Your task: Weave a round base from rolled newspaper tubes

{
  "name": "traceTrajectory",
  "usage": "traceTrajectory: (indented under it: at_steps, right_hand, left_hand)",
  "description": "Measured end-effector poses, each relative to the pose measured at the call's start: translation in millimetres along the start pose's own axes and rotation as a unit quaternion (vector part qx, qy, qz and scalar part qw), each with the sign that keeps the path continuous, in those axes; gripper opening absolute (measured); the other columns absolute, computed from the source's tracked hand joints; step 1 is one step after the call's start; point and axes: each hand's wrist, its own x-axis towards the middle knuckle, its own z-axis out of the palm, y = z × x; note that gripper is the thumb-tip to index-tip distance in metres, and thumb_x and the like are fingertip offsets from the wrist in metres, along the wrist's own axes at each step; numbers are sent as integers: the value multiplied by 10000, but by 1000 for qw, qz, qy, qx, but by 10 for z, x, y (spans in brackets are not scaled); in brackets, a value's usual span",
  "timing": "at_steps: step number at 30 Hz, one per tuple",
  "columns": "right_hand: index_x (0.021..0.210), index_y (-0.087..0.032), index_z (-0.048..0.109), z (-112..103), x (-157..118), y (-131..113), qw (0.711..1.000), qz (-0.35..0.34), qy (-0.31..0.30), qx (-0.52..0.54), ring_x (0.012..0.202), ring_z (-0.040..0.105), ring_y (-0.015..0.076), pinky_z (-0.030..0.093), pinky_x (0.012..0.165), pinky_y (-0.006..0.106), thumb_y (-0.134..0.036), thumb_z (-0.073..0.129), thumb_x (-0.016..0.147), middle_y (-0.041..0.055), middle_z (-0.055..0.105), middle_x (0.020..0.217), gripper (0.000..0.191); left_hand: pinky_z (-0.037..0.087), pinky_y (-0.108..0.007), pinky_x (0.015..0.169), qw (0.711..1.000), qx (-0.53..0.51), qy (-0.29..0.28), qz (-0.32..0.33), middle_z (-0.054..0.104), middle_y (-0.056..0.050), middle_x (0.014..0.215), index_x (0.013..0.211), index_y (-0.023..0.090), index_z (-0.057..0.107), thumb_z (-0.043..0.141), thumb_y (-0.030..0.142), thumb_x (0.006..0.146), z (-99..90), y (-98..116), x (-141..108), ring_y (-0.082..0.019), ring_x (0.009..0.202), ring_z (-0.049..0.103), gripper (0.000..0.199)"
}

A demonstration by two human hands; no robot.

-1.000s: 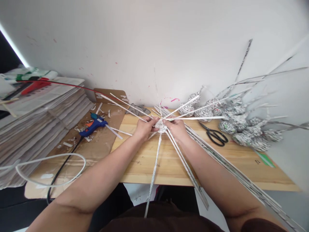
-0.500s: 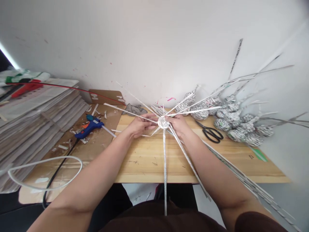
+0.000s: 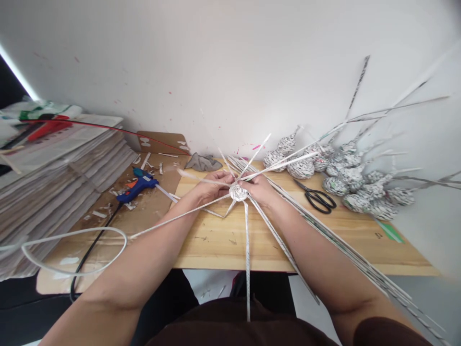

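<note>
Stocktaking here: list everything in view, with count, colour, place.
Table: one, light brown, centre
Wall: one, white, behind
Woven piece: one, white, centre, strands radiating
Paper sticks: several, whitish, right of centre
Woven bulbs: many, grey-white, right
Scissors: one, black, beside bulbs
Cardboard: two pieces, brown, left
Glue gun: one, blue, on cardboard
Scraps: many, white, on cardboard
Newspaper stack: one, greyish, left
Tool: one, red-black, on stack
Cloth: one, grey, by wall
Cords: two-plus, black, white, left
Green patch: one, table right
Left hand: one, bare, woven piece's left
Right hand: one, bare, woven piece's right
</note>
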Motion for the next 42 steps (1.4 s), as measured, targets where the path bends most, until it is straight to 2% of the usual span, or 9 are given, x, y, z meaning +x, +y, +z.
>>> traceTrajectory:
  at_steps: [8,12,16,19,25,31,36,39,42]
  right_hand:
    - [745,-156,680,-1,6,-47,1000,6,23,6,600,577,145,450,605,263,-283,658,689,10,667,655,140]
    - [746,-155,684,7,0,-70,1000,5,21,4,599,588,150,456,598,264,-273,650,697,11,672,646,132]
    - [733,-158,696,49,-13,-57,997,-25,22,-73,604,579,144,450,601,262,-237,656,700,9,667,643,95]
    - [747,-155,708,67,-22,-83,999,10,30,-4,630,603,151,479,620,270,-230,681,688,20,688,670,99]
    - [903,-152,719,-58,-18,-195,944,150,-61,287,738,680,177,558,664,294,-260,750,690,72,744,843,241]
    - [986,-188,704,-3,-59,-201,959,123,-101,235,684,679,151,555,591,249,-273,814,668,47,729,839,347]
    - [984,-188,684,42,-94,-278,967,74,-120,210,710,676,145,511,536,202,-462,757,734,61,714,899,378]
    - [1016,-185,661,46,-125,-347,958,71,-144,237,783,689,173,528,583,228,-521,733,740,82,706,981,441]
    - [1124,-212,622,61,-176,-415,929,80,-230,277,929,687,229,558,699,316,-602,606,816,100,701,1028,497]
  left_hand:
    - [531,-295,770,998,47,-36,1,728,-68,873,907,121,694,805,66,509,-29,56,-23,-178,763,683,417]
    - [539,-345,740,998,48,-33,1,719,-90,849,969,118,691,834,184,548,5,41,-33,-201,729,678,450]
    - [506,-287,654,996,70,17,54,686,-51,703,789,109,696,880,267,510,29,-84,40,-157,629,635,370]
    - [464,-256,584,991,91,57,81,659,-25,628,737,113,700,900,274,448,41,-126,81,-133,565,594,387]
    - [480,-270,604,982,35,143,122,669,-38,644,664,117,656,901,301,437,43,-19,55,-138,575,607,381]
    - [477,-257,593,967,-36,189,166,658,-28,625,627,128,612,885,310,421,20,-15,103,-132,570,597,387]
    - [404,-216,493,950,29,209,229,611,13,588,670,148,619,836,382,526,123,58,27,-95,494,515,350]
    - [414,-218,495,931,90,222,275,603,17,589,703,157,629,793,388,605,279,167,-93,-102,506,518,300]
    - [410,-210,491,905,150,241,318,607,11,589,697,152,642,768,351,645,474,301,-224,-99,507,513,241]
